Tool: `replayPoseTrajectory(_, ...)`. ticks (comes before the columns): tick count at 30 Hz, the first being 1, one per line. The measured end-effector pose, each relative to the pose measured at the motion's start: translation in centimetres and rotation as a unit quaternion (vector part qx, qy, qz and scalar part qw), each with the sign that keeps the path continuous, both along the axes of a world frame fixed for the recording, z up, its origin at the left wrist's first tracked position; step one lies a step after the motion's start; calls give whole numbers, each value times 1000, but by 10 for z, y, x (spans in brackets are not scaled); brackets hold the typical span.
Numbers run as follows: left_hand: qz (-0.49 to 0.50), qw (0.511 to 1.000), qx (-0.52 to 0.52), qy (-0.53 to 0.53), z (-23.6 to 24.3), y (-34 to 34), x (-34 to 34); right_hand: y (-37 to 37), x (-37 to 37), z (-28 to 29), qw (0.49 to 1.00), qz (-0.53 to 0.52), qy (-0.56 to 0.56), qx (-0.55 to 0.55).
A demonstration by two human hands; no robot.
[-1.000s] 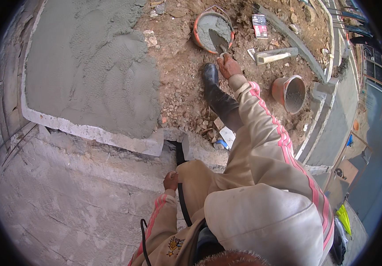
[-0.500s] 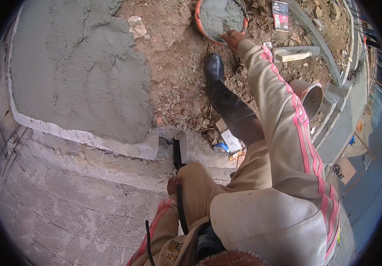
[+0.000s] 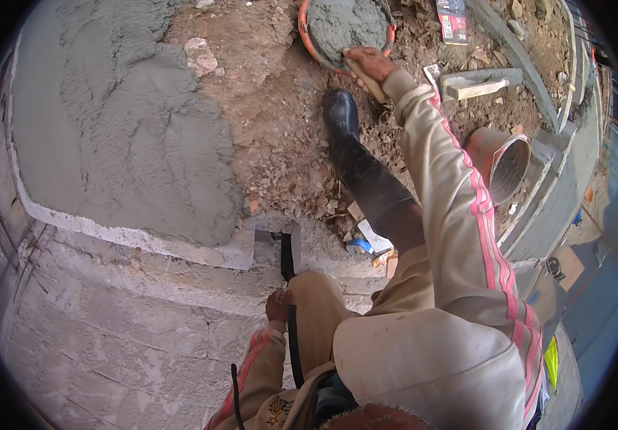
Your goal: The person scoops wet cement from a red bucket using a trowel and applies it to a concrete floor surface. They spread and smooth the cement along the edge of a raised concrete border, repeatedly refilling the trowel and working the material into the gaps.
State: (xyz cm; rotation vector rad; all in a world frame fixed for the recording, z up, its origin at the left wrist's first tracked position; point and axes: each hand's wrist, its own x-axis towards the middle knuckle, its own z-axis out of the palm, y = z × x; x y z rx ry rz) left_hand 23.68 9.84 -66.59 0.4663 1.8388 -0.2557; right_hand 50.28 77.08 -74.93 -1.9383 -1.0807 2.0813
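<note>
My right hand (image 3: 371, 63) is closed around the pale wooden handle of a tool (image 3: 367, 82) at the near rim of an orange-edged bucket (image 3: 302, 29). Wet grey mortar (image 3: 348, 27) fills the bucket; the tool's working end is hidden. My left hand (image 3: 278, 305) is by my left knee, its fingers curled in; anything inside them is hidden. A black strap (image 3: 295, 344) hangs beside it. A broad bed of wet grey mortar (image 3: 122, 143) with a rough surface spreads across the left, bordered by a pale concrete edge (image 3: 108, 229).
My black boot (image 3: 348, 136) stands on rubble-strewn soil (image 3: 266, 107). To the right are a tipped bucket (image 3: 499, 165), a wooden float (image 3: 477, 86), a printed bag (image 3: 452, 21) and a curved concrete strip (image 3: 517, 57). A rectangular gap (image 3: 268, 251) cuts the concrete edge before my knee.
My right hand has shifted slightly left and turned, bringing the wooden handle into sight. The view has moved a little. My left hand stays by the knee.
</note>
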Motion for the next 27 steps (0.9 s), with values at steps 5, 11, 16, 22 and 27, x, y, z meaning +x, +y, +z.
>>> replayPoseTrajectory(5, 5, 1000, 14, 9, -3, 30, -6, -24, 13, -11, 993, -91, 73, 18)
replayPoseTrajectory(11, 18, 999, 42, 3, -1, 39, -1, -63, 13, 18, 982, -149, 30, 108)
replayPoseTrajectory(16, 34, 997, 64, -11, -14, 6, 14, -124, -12, 67, 982, -165, 32, 86)
replayPoseTrajectory(22, -36, 982, 184, 24, -19, -12, 40, -239, -59, 95, 970, -240, 42, -16)
replayPoseTrajectory(27, -30, 976, 208, 53, -20, -28, 44, -333, -114, 103, 954, -296, 36, -13)
